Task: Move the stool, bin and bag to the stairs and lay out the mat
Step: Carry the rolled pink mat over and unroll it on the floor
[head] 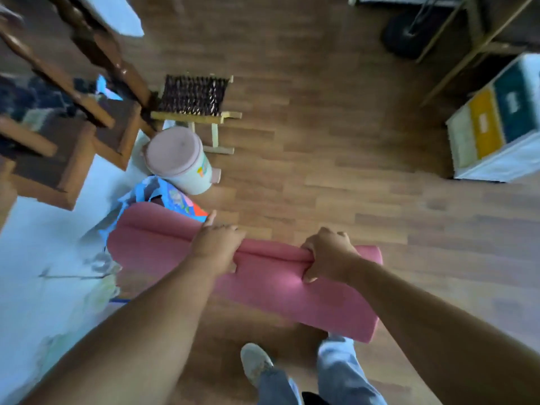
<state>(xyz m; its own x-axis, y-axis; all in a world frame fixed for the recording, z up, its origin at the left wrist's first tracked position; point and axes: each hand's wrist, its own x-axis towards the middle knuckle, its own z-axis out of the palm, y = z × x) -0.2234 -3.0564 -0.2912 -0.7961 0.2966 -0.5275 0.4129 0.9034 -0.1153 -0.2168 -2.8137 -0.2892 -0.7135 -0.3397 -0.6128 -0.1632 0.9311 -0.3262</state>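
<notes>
The stool point(194, 97), the pedal bin point(181, 160) and the colourful bag point(172, 197) stand in a row beside the foot of the wooden stairs point(70, 147), probably to leave the wooden floor point(321, 159) free for the mat. The pink mat point(263, 285), partly rolled, is held above the floor in front of the person. The left hand point(217, 247) lies over its folded edge, fingers curled around it. The right hand point(328, 254) grips the same edge tightly, thumb below. Both arms reach forward and down, nearly straight, I think ready for unrolling.
</notes>
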